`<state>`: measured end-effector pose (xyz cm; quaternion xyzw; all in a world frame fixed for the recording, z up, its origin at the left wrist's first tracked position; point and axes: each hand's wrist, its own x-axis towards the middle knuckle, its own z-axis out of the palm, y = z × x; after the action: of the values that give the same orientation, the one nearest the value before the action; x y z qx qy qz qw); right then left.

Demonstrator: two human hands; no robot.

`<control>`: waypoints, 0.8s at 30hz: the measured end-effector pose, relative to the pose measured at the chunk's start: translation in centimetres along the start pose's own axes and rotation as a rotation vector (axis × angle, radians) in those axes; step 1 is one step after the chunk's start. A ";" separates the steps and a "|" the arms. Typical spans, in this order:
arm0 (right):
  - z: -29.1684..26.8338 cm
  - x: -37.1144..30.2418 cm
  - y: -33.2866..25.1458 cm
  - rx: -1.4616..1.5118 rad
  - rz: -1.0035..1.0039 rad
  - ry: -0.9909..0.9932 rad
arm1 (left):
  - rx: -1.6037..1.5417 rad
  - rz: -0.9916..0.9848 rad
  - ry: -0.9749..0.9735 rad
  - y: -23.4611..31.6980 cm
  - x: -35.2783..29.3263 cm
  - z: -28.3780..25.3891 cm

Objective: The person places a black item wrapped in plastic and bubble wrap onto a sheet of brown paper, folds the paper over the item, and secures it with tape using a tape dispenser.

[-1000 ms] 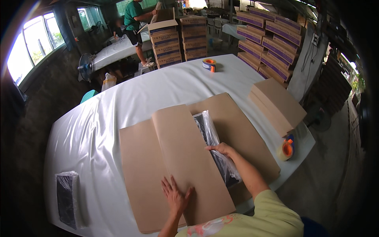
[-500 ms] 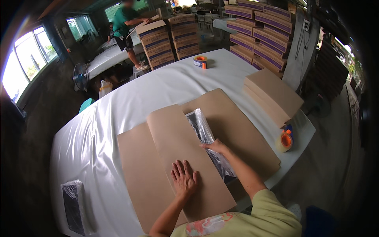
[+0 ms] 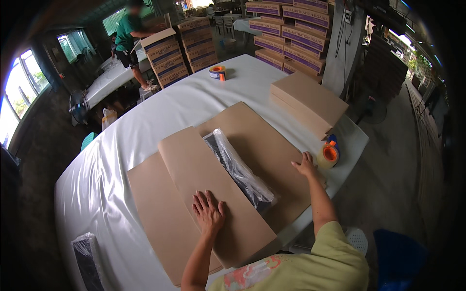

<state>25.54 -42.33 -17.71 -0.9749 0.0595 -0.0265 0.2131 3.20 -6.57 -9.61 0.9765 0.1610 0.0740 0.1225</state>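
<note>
Tape roll (image 3: 329, 155) just beside right hand (image 3: 306, 166); brown boxes (image 3: 307, 102) beyond.

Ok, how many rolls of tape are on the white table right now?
2: one roll of tape by the right hand at the table's near right edge, another tape roll at the far edge. None else visible.

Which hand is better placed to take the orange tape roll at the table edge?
The right hand. It rests on the brown paper just beside the tape roll, while the left hand lies flat on the folded flap, farther away.
</note>
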 end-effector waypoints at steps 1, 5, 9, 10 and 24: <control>-0.2 -0.1 0.3 0.005 0.006 0.017 | -0.005 0.009 -0.004 0.1 0.0 -0.1; -2.4 0.6 -0.3 0.045 0.118 0.006 | -0.012 0.013 -0.010 0.3 0.1 -0.2; -6.4 1.3 0.0 0.204 0.022 0.056 | -0.021 0.037 -0.009 0.9 0.3 0.2; -7.0 1.2 -0.1 0.186 -0.001 0.062 | -0.020 0.039 -0.010 0.9 0.3 0.4; -10.7 -3.1 -9.6 -0.206 -0.331 0.117 | 0.058 0.005 -0.087 1.1 -0.1 -0.8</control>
<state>22.63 -37.69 -4.11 -0.9848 -0.0870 -0.1115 0.1009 3.28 -7.41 -8.61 0.9824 0.1550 0.0270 0.1008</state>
